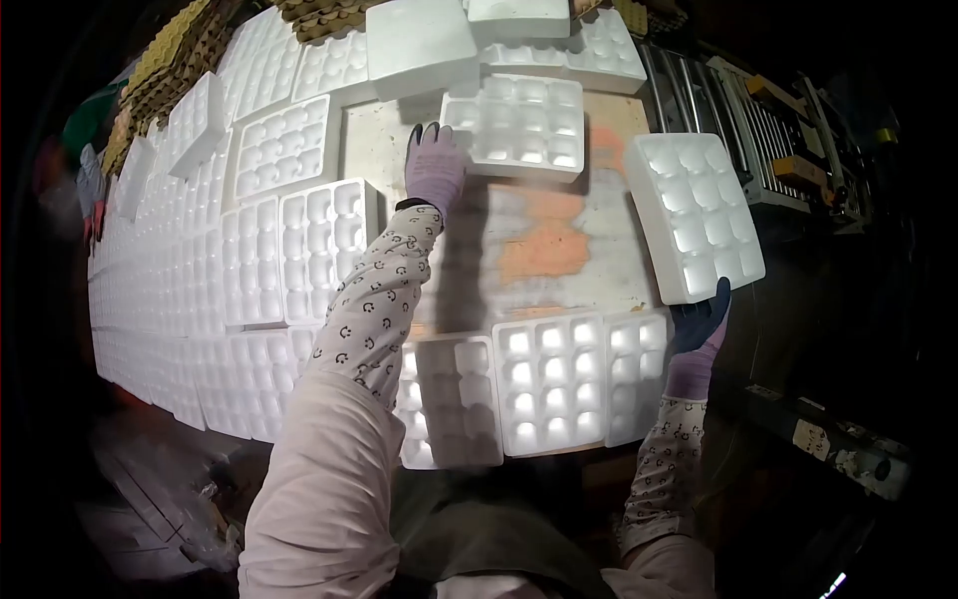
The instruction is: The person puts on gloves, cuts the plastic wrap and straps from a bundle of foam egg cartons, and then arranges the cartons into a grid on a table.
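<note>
Fingers spread, a gloved left hand [434,165] presses a white moulded-foam cell tray [519,125] at the far side of the worn counter [559,240] while the right hand [699,334] pinches a second white foam tray [696,215], tilted at the right edge, seemingly mid-placement and needing levelling into the bare gap.

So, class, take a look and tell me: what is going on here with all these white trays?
A person in gloves and a patterned top works at a table spread with white foam trays. The left hand lies flat at the left edge of a far tray. The right hand grips a second tray by its near edge, at the table's right side. More trays lie in rows on the left.
</note>
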Demonstrator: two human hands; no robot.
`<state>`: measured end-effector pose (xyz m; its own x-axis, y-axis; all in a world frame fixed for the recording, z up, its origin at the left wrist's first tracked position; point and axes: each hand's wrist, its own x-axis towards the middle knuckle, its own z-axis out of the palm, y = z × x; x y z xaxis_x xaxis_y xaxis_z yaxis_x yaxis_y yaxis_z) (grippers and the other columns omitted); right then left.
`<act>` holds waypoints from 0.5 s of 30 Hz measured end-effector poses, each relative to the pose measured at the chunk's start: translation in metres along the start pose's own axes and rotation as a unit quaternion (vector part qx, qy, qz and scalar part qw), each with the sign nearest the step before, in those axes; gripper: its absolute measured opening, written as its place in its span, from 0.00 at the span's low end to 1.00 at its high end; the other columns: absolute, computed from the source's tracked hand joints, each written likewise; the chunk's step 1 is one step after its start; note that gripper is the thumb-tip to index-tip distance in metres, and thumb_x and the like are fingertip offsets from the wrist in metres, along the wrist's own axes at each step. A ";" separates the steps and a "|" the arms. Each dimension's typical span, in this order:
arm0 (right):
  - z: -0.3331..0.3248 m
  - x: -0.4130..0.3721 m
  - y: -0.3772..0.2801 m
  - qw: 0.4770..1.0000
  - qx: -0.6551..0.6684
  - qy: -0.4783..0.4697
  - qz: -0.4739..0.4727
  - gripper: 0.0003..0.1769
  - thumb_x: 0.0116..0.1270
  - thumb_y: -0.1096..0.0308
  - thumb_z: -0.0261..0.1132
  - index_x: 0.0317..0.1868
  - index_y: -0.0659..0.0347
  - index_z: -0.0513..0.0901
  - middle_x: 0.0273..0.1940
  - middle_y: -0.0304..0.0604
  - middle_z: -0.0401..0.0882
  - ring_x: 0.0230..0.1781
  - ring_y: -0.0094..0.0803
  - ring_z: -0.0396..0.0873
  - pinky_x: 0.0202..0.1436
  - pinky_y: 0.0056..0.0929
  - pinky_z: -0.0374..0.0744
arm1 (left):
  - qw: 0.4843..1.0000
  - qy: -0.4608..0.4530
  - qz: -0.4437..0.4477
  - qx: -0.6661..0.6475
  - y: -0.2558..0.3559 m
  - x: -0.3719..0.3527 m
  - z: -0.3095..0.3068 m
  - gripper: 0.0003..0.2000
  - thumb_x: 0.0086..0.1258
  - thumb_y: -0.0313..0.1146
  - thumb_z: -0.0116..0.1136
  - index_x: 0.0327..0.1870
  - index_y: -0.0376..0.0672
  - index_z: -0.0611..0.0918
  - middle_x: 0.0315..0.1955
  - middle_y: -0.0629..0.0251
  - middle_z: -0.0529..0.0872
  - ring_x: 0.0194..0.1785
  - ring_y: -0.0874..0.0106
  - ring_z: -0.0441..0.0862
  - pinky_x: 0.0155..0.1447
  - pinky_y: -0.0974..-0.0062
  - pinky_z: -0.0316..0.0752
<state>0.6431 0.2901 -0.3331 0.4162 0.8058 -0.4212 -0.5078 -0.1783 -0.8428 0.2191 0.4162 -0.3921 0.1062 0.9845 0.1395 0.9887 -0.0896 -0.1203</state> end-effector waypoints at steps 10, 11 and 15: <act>0.035 -0.022 0.090 0.998 -0.067 0.007 0.003 0.45 0.70 0.65 0.70 0.80 0.54 0.52 0.71 0.44 0.64 0.62 0.35 0.73 0.59 0.38 0.80 | 0.975 -0.061 -0.029 -0.210 0.102 -0.151 -0.106 0.13 0.56 0.48 0.66 0.27 0.48 0.86 0.40 0.66 0.80 0.48 0.64 0.78 0.55 0.60 0.71; 0.042 -0.031 0.099 0.997 -0.076 -0.032 0.014 0.44 0.70 0.61 0.70 0.79 0.53 0.54 0.69 0.41 0.68 0.63 0.33 0.74 0.61 0.36 0.77 | 0.970 -0.089 -0.079 -0.211 0.102 -0.148 -0.108 0.13 0.57 0.48 0.66 0.26 0.48 0.86 0.40 0.66 0.80 0.48 0.64 0.78 0.54 0.60 0.71; 0.018 -0.047 0.089 0.890 -0.426 -0.154 0.052 0.23 0.70 0.62 0.68 0.62 0.61 0.78 0.53 0.39 0.83 0.43 0.26 0.81 0.45 0.27 0.80 | 0.964 -0.078 -0.109 -0.229 0.082 -0.142 -0.107 0.16 0.61 0.51 0.65 0.26 0.47 0.86 0.42 0.67 0.82 0.50 0.64 0.78 0.53 0.60 0.70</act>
<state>0.5645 0.2469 -0.3825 0.1069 0.8530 -0.5108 0.2789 -0.5188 -0.8081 0.2967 0.2527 -0.3164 -0.0911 0.9950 -0.0408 0.9324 0.0996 0.3474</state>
